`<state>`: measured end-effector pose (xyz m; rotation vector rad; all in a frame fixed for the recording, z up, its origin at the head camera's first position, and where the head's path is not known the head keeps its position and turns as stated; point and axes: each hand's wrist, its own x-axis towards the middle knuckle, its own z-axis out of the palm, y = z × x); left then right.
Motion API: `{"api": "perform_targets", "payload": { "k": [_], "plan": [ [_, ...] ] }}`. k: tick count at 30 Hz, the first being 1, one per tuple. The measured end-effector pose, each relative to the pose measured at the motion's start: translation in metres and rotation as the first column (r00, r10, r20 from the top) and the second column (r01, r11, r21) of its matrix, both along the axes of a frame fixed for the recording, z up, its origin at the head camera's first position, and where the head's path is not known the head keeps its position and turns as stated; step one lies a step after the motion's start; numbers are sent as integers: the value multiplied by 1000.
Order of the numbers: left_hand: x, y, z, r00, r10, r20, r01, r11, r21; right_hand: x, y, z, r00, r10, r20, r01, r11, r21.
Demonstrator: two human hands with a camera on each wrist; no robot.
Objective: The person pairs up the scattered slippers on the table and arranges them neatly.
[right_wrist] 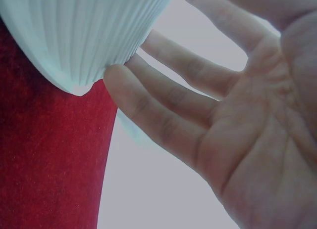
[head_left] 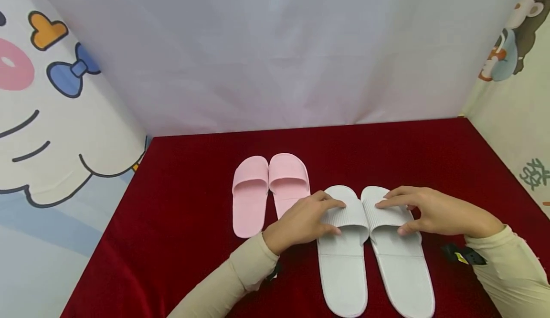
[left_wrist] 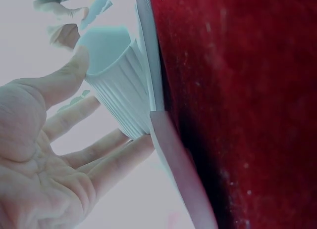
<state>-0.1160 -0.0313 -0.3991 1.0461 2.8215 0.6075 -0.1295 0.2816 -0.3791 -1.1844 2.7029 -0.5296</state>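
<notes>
A pair of white slippers lies side by side in the head view, toes pointing away, with ribbed straps. My left hand (head_left: pixel 302 220) is at the outer side of the left white slipper (head_left: pixel 343 280), its fingers spread over the strap and the thumb near the strap's opening. In the left wrist view its fingertips touch the ribbed strap (left_wrist: pixel 121 95). At the right white slipper (head_left: pixel 406 275), my right hand (head_left: pixel 438 213) reaches in from the right. Its fairly straight fingers rest against the ribbed strap (right_wrist: pixel 79 31) in the right wrist view.
A pair of pink slippers, the left one (head_left: pixel 249 208) and the right one (head_left: pixel 289 167), lies left of the white pair; my left hand partly covers the right one. Everything lies on a dark red cloth (head_left: pixel 172 203). A pale curtain (head_left: pixel 279 60) hangs behind.
</notes>
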Motion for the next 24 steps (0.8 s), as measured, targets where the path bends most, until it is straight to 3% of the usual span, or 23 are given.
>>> {"api": "perform_targets", "payload": {
  "k": [17,24],
  "plan": [
    [-6,-6,-4,1000,17,22,-17,999,32,-5,-11,-1,994,-33,108,33,999,7],
    [-10,5,-5,1000,-14,22,13,998,57,-2,0,1,992,-70,104,67,997,28]
  ]
}}
